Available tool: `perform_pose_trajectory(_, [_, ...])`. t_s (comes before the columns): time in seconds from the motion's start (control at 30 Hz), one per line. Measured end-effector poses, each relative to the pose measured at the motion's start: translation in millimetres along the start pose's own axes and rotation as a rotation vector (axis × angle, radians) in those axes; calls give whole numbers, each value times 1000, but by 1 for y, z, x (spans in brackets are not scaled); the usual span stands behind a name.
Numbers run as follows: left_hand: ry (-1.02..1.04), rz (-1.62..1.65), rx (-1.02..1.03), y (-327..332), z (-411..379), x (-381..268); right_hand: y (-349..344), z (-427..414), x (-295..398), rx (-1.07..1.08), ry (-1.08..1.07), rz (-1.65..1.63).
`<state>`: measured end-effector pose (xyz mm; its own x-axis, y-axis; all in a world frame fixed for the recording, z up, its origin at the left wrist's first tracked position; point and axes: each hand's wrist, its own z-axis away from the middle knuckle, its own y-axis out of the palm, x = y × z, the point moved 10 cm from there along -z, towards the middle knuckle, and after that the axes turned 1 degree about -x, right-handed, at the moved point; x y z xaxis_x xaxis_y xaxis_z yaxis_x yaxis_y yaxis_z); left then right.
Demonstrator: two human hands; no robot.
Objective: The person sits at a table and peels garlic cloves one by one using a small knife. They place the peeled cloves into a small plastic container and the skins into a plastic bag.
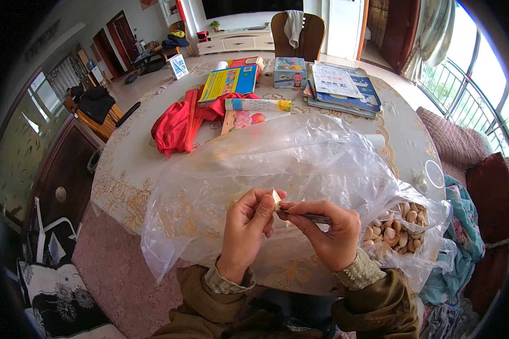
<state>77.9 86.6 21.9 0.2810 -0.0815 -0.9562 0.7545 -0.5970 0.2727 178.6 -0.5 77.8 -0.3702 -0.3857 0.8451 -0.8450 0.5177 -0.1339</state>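
Observation:
My left hand (248, 226) pinches a pale garlic clove (275, 198) upright between thumb and fingers. My right hand (325, 224) grips a small metal tool (318, 218), perhaps a knife, mostly hidden by the fingers. Its fingertips meet the base of the clove. Beneath both hands a large clear plastic bag (186, 190) spreads over the table. To the right of my right hand, many unpeeled garlic cloves (396, 233) lie in a plastic bag with its mouth spread.
The round table (123, 148) has a patterned cover. Farther back are a red cloth item (178, 125), a yellow-and-blue book (231, 82), a cartoon-printed box (290, 72) and stacked papers (339, 84). A wooden chair (314, 36) stands beyond; a cushioned seat (454, 131) is at right.

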Motion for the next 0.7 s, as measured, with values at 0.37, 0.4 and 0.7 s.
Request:
perform_pose_trajectory(0.37, [20, -31, -9, 2, 2, -4, 1, 2, 2, 6, -31, 26])
perform_pose_trajectory(0.4, [16, -34, -7, 4, 2, -4, 0, 2, 4, 1, -41, 51])
perform_pose_trajectory(0.7, [-62, 84, 72, 8, 1, 6, -2, 6, 19, -73, -202, 195])
